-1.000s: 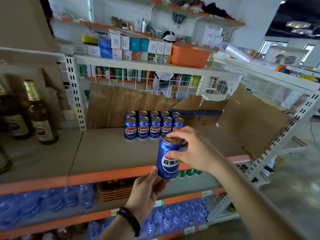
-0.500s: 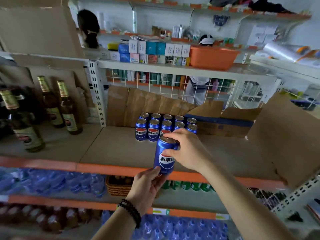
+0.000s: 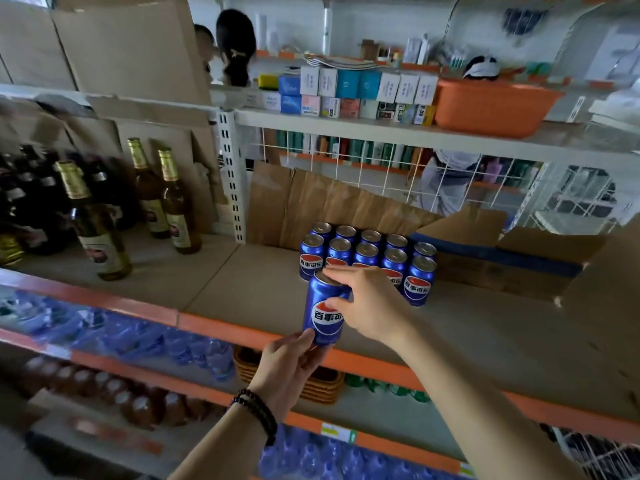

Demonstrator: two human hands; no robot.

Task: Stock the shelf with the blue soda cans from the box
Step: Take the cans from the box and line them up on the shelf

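While both hands meet on one blue soda can [image 3: 323,313], it is held upright in the air just in front of the orange front edge of the shelf [image 3: 242,282]. The left hand [image 3: 287,370] reaches up from below, its forearm rising from the near edge of the view with a dark bead bracelet [image 3: 256,412] on the wrist; its thumb and fingers curl around the bottom of the can. The right hand [image 3: 369,303] comes in from the near right on a long, outstretched arm, wrist slightly bent, with its fingers arched over the can's top rim and its thumb pressed on the side, so this hand grips the upper part.

Farther back on the same shelf stands a block of blue cans [image 3: 367,254], packed in rows and touching one another; the rightmost front one stands just beside the right hand. To their right lies an opened cardboard box [image 3: 491,258] with its flaps up. Brown glass bottles [image 3: 166,202] with gold foil necks stand at the far left of the shelf. On the shelf above sits an orange tub [image 3: 491,105] beside small cartons [image 3: 349,93].
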